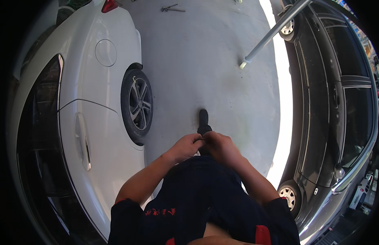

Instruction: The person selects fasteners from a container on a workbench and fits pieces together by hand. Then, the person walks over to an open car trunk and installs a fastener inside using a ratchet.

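Observation:
In front of my waist, my left hand and my right hand meet, fingertips almost touching. Both are closed in a pinch. Whatever lies between the fingers, if anything, is too small or hidden to name. My dark shirt with red trim is just below them. One black shoe shows on the floor beyond my hands. Nearest on the left is a white car, its alloy wheel level with my shoe.
A dark car stands along the right, past a bright sunlit strip. A slanting grey metal pole comes down at the upper right. On the grey floor, a small metal tool lies far ahead.

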Action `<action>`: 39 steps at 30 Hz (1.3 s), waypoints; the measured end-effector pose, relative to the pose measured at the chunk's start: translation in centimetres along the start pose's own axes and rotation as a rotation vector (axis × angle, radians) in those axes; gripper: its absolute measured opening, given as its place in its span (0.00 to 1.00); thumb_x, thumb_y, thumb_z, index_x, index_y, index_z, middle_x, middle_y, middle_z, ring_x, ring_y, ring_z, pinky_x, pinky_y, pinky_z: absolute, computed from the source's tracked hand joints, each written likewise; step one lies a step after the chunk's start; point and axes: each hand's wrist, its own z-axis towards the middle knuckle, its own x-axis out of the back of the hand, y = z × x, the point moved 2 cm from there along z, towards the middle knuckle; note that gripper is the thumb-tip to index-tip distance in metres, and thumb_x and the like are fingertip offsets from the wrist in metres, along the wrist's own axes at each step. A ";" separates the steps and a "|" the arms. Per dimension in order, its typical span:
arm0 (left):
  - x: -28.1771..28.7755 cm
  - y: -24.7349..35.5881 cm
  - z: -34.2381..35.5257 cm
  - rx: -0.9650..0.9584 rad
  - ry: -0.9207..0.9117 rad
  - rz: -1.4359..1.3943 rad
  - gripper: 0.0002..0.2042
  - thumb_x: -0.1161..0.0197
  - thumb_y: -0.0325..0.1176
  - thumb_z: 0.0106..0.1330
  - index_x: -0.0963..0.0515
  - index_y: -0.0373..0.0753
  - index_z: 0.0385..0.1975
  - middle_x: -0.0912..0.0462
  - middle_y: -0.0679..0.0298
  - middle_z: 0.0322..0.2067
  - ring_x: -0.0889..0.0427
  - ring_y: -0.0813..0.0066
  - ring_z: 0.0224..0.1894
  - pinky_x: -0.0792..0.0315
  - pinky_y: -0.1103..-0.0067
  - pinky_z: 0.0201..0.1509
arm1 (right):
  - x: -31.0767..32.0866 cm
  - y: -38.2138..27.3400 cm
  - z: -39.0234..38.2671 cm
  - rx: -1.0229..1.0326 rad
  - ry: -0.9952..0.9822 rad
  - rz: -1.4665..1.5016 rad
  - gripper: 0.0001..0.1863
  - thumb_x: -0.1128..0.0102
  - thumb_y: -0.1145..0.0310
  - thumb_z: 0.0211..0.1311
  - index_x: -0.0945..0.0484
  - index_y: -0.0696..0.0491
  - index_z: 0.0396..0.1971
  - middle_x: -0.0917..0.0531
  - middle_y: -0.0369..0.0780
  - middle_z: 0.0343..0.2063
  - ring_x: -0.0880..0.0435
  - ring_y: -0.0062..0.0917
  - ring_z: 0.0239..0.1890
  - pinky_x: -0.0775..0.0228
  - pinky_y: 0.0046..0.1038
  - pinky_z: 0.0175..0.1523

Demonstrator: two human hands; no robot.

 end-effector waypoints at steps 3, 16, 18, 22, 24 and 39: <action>7.1 7.7 6.0 0.038 0.051 -0.112 0.08 0.42 0.35 0.80 0.22 0.40 0.39 0.30 0.74 0.22 0.35 0.86 0.21 0.37 0.82 0.26 | 5.0 -0.4 13.7 0.019 -0.157 -0.034 0.08 0.34 0.73 0.67 0.17 0.54 0.44 0.13 0.48 0.38 0.11 0.45 0.42 0.20 0.39 0.45; 41.7 37.9 33.7 -0.201 0.095 -0.211 0.05 0.41 0.31 0.79 0.22 0.39 0.40 0.25 0.73 0.25 0.29 0.86 0.25 0.33 0.83 0.30 | 20.0 -1.4 67.1 0.168 -0.216 0.072 0.09 0.31 0.77 0.69 0.14 0.58 0.46 0.10 0.41 0.40 0.10 0.26 0.41 0.17 0.28 0.47; 46.5 44.7 37.0 -0.265 0.125 -0.131 0.05 0.41 0.31 0.79 0.22 0.39 0.40 0.25 0.74 0.25 0.30 0.87 0.25 0.33 0.83 0.30 | 22.7 -3.0 73.8 0.083 -0.179 0.096 0.08 0.32 0.77 0.69 0.15 0.59 0.46 0.10 0.41 0.39 0.10 0.25 0.41 0.17 0.27 0.48; 55.6 58.0 41.6 -0.345 0.112 -0.008 0.06 0.42 0.32 0.79 0.21 0.39 0.38 0.26 0.75 0.25 0.31 0.88 0.25 0.34 0.83 0.29 | 28.8 -7.3 87.3 -0.072 -0.133 0.206 0.08 0.34 0.75 0.66 0.16 0.60 0.43 0.11 0.44 0.39 0.09 0.29 0.43 0.18 0.30 0.49; 60.7 62.2 44.4 -0.379 0.080 -0.059 0.06 0.41 0.31 0.79 0.21 0.40 0.38 0.27 0.75 0.25 0.31 0.88 0.25 0.34 0.83 0.29 | 30.5 -9.0 94.8 -0.144 -0.200 0.279 0.06 0.34 0.74 0.67 0.18 0.60 0.40 0.12 0.43 0.38 0.12 0.24 0.43 0.19 0.28 0.50; 102.9 78.2 54.0 -0.336 0.692 -0.451 0.05 0.44 0.29 0.79 0.22 0.39 0.39 0.27 0.74 0.26 0.31 0.87 0.26 0.35 0.84 0.30 | 22.5 -23.7 153.9 0.457 -0.891 -0.007 0.06 0.37 0.84 0.64 0.22 0.58 0.36 0.17 0.41 0.35 0.13 0.28 0.39 0.20 0.30 0.46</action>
